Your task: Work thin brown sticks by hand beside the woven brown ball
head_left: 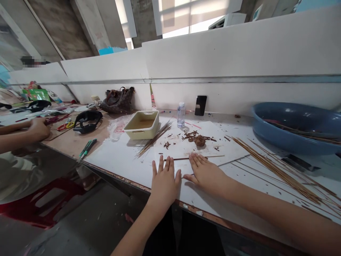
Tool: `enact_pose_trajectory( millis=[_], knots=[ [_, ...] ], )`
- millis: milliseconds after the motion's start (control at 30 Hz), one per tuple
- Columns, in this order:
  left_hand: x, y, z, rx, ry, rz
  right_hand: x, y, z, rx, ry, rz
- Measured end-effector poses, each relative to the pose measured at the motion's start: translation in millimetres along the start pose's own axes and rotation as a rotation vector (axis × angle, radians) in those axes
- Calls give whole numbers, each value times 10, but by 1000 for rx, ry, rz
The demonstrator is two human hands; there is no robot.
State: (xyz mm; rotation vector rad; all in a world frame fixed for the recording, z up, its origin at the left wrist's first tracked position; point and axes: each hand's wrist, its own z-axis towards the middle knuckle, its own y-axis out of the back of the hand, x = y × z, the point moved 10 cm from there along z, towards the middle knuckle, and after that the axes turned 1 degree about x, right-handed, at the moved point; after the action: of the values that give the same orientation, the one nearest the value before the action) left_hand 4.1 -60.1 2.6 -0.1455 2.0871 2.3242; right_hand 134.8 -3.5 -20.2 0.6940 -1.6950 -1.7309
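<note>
Resting on the desk [125, 167], left hand [165, 183] and right hand [206, 174] spread flat, fingertips at a thin bamboo stick [210, 156]

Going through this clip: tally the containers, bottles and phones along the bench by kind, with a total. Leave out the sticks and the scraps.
Cream plastic tray: 1
Blue plastic basin: 1
Brown patterned handbag: 1
Clear plastic water bottle: 1
Smartphone: 1
Total: 5
</note>
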Motion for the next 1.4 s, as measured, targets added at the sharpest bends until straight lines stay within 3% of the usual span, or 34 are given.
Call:
enact_pose_trajectory(
  millis=[133, 367, 567, 800, 1000, 1233, 1400],
  knots=[
    [17, 19, 197, -12, 26, -2, -124, 53, 126, -28, -32, 26],
    [18, 19, 0, -38, -17, -6, -39, -69, -41, -20, 16, 18],
    [65, 16, 224, -9, 53, -2, -147, 44, 103, -56, -4, 49],
    [56, -4, -54, -55, 4, -10, -24, -52, -76, -13, 11, 42],
    [90, 21, 206, -33, 56, 2, -123, 40, 129, -53, 4, 41],
    [85, -24, -71, -54, 11, 20, -33, -46, -48, -31, 39, 30],
    [96, 16, 151, -20, 59, 11, -128, 29, 102, -18, 6, 27]
  ],
)
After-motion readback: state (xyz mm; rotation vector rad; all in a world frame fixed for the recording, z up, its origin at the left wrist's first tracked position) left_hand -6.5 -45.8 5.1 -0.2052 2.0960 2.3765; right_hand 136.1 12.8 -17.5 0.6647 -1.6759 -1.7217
